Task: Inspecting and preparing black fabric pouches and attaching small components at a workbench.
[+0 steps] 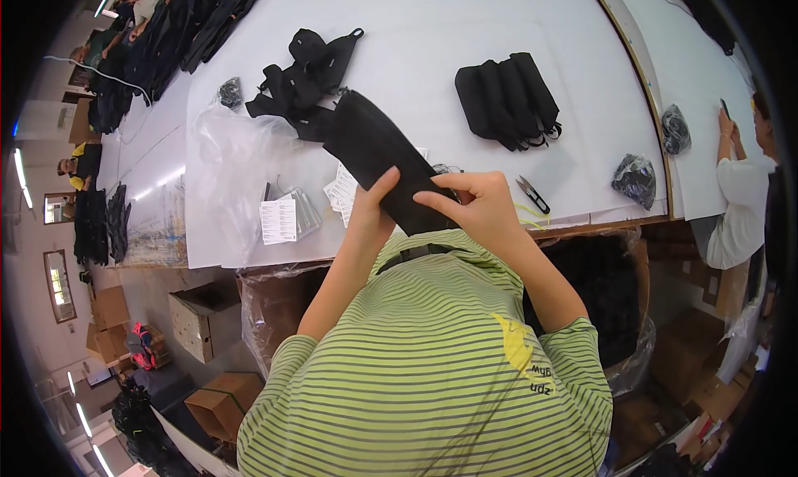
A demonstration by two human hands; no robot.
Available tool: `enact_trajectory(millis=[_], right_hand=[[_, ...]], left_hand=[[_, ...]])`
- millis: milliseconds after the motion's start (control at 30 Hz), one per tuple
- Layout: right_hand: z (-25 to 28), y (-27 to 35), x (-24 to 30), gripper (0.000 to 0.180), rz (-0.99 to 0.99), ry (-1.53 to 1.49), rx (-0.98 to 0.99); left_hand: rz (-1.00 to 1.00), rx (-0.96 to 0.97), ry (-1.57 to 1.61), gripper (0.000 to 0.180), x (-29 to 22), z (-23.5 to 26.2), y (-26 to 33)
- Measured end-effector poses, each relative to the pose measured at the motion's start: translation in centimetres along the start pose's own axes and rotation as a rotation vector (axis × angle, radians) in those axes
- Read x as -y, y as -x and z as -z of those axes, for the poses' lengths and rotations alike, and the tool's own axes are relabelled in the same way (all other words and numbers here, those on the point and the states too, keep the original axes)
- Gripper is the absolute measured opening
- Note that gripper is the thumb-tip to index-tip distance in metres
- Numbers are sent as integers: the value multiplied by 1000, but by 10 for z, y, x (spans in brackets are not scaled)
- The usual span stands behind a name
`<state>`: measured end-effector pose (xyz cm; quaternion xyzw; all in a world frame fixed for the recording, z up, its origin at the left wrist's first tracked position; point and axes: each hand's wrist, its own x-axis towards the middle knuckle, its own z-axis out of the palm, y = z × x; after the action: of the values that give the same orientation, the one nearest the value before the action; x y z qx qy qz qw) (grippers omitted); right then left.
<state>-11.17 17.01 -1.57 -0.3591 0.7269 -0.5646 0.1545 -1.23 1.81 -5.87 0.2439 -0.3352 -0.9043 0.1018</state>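
Black pouch [378, 159], long and flat, is being held up over the near edge of the white table [465, 19], slanting from the far left down toward the person's chest. The left hand [371, 204] is gripping its near end from the left side, thumb pressing on the front face and fingers curling behind, out of sight. The right hand [474, 198] is closing on the same near end from the right, fingers bent and pinching the fabric at the lower corner. Small snips [532, 193] are lying on the table just right of the right hand. White paper tags [278, 219] are sitting left of the left hand, beside clear plastic bags [229, 153]. Farther off, a folded stack of black pouches [507, 98] is resting to the right, and a loose heap of black pouches [303, 82] is lying beyond the held one.
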Motion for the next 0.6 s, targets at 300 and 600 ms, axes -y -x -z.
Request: enact_trajectory(millis=[300,600], right_hand=[[-19,12,-11,10,-271,-479,-389],[-2,10,-38,30,-54,-448,-90]], left_hand=[[-116,-181,-15,50,-14,-27,-1],[44,-4,-349,47,-29,-36,14]])
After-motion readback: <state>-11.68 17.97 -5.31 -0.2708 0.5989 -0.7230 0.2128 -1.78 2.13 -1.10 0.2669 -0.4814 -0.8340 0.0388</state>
